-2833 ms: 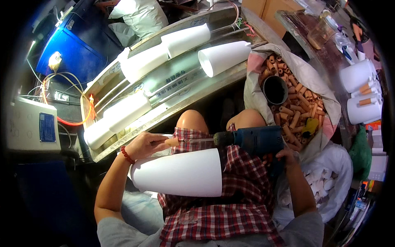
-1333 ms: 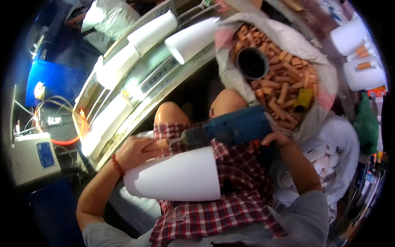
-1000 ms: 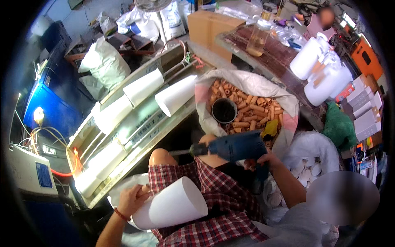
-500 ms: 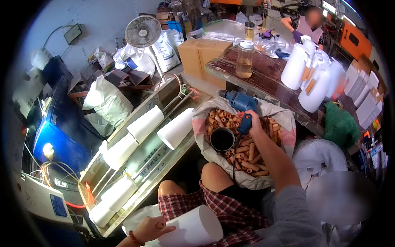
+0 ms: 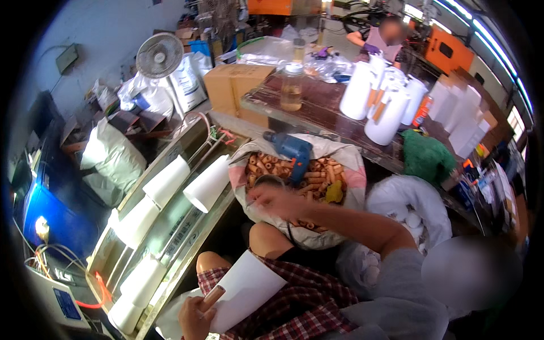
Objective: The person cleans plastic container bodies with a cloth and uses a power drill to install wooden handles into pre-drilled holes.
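A white tapered jug body [image 5: 252, 286] lies tilted across my lap. My left hand [image 5: 195, 318] is closed around a brown wooden handle [image 5: 213, 297] beside the jug body. My right hand [image 5: 275, 199] is smeared by motion over the sack [image 5: 354, 178] of brown wooden handles [image 5: 324, 177]. It is at the dark round cup [image 5: 270, 181], which it mostly covers; its fingers cannot be made out. The blue power drill [image 5: 290, 148] rests on the handles, with no hand on it. A small yellow thing [image 5: 334, 191] lies among them.
On my left, several white tapered bodies [image 5: 167, 180] sit on rods over a long trough [image 5: 184, 229]. Finished-looking white jugs [image 5: 391, 116] and a clear bottle [image 5: 292, 88] stand on the dark table [image 5: 317, 102]. A white bag [image 5: 405, 187] lies right; another person [image 5: 379, 42] is beyond the table.
My right hand has let go of the drill and moved left to the dark cup. A wooden handle now shows in my left hand. The view has shifted right.
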Action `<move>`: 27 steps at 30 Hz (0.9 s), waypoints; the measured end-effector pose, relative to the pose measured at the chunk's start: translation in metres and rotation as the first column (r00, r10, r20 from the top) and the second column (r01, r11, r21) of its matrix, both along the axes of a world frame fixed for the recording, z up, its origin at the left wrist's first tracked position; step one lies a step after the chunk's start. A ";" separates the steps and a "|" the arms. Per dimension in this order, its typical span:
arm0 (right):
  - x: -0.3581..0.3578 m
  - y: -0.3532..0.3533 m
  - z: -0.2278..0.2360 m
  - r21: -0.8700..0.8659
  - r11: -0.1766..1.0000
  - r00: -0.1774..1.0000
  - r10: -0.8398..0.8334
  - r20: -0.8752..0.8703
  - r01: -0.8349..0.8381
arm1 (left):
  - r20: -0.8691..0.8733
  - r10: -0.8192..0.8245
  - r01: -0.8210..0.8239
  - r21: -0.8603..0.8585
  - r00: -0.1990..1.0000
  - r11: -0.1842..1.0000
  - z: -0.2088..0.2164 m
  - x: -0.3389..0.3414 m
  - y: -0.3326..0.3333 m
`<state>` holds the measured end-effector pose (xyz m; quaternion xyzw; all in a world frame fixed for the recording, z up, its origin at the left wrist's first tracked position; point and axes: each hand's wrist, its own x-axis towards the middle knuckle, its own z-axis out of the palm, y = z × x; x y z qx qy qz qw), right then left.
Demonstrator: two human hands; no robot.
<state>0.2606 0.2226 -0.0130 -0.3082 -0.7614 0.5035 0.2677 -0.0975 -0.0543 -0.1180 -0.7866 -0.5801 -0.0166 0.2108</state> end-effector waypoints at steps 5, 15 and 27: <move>-0.119 -0.124 0.030 0.315 0.675 0.736 0.536 0.413 -0.668 | 0.286 -0.013 -0.070 0.280 0.958 0.957 -0.049 -0.024 -0.020; -0.118 -0.114 0.057 0.271 0.794 0.830 0.466 0.306 -0.545 | 0.980 -0.165 -0.385 0.194 0.108 0.902 0.044 0.012 -0.045; 0.181 -0.038 0.105 0.063 0.575 0.566 -0.772 -0.288 0.816 | 0.900 0.123 -0.072 -0.167 -0.418 0.983 0.044 0.080 0.024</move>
